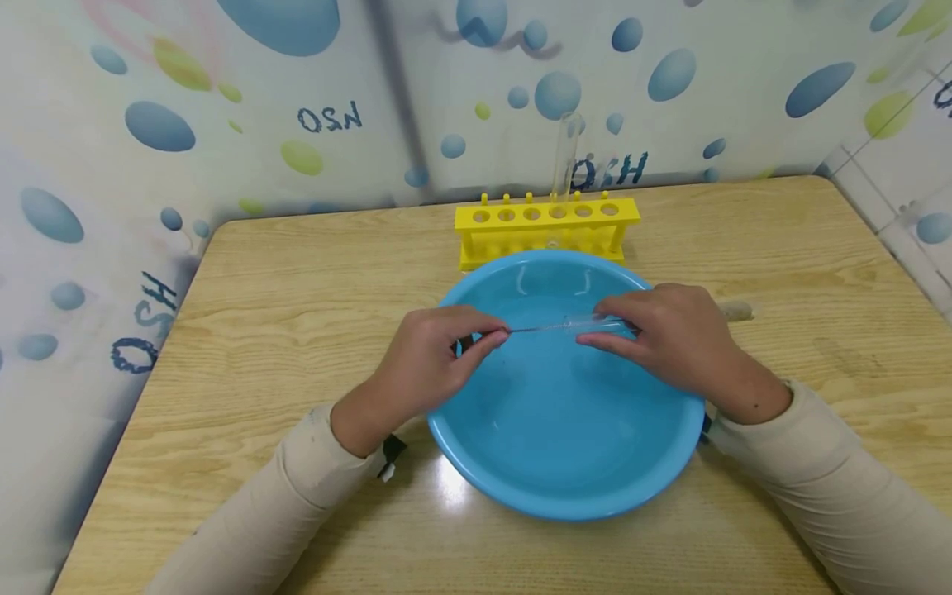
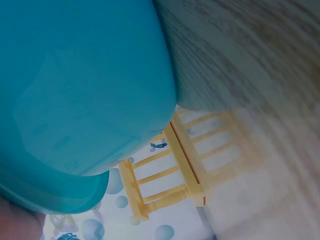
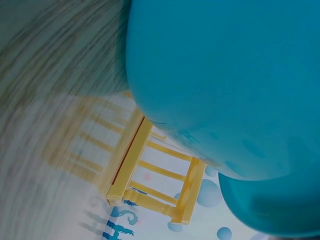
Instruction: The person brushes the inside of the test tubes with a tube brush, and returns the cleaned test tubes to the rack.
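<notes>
Over the light-blue basin (image 1: 550, 446) both hands work on one line. My left hand (image 1: 424, 351) pinches a thin wire stem (image 1: 537, 329) between thumb and fingertips. Pale bristles of what looks like a test tube brush (image 1: 568, 323) show at its right end, at the mouth of a clear test tube (image 1: 606, 325). My right hand (image 1: 673, 335) holds that tube between thumb and fingers, lying nearly level. How far the bristles sit inside is hard to tell. In both wrist views the basin's wall (image 2: 100, 85) hides the tube and brush.
Behind the basin stands a yellow test tube rack (image 1: 470, 219), with one clear tube (image 1: 565, 157) upright in it. A short beige thing (image 1: 736, 311) shows beyond the right hand. The wooden table (image 1: 320, 273) meets a patterned wall at the back.
</notes>
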A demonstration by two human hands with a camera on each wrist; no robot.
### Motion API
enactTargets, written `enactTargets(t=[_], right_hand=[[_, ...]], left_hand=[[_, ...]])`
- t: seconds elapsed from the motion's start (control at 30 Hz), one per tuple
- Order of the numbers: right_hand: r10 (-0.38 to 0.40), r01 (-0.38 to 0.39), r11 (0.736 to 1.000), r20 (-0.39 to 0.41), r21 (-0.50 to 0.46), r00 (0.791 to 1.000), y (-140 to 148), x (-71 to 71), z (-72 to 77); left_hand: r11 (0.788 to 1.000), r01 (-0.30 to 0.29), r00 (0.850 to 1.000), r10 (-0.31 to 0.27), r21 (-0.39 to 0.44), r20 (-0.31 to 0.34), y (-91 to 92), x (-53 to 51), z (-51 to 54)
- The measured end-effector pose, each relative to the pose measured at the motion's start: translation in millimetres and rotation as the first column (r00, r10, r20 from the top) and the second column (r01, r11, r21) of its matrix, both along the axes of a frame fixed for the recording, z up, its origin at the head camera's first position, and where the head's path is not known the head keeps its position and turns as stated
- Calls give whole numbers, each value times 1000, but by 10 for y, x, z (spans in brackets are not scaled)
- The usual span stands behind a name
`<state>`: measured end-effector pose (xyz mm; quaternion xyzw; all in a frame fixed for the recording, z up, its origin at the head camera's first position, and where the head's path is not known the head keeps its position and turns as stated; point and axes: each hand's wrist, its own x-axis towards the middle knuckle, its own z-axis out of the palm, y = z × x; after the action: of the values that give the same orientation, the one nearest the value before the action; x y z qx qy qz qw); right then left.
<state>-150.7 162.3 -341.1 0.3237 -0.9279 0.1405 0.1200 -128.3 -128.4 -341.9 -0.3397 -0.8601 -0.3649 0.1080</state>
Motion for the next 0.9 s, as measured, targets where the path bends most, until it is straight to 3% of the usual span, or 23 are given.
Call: enactTargets(t=[0.1, 0.23, 0.57, 0.73, 0.9], right_hand=[[-4, 4, 1000, 8, -1, 1000, 1, 2, 7], [-5, 5, 1000, 18, -12, 1000, 4, 6, 9], [-19, 20, 999, 23, -32, 1000, 0, 10, 10], [-18, 19, 999, 17, -44, 1000, -1, 12, 12], [-8, 9, 999, 11, -46, 1000, -3, 7, 10]], left_hand=[[1000, 15, 993, -17, -17, -114, 5, 11, 9], [998, 16, 966, -29, -53, -258, 14, 27, 13], [995, -34, 967, 9, -93, -253, 38, 50, 12], [994, -68, 950, 37, -88, -310, 46, 56, 6], [992, -81, 917, 36, -96, -398, 50, 66, 0]])
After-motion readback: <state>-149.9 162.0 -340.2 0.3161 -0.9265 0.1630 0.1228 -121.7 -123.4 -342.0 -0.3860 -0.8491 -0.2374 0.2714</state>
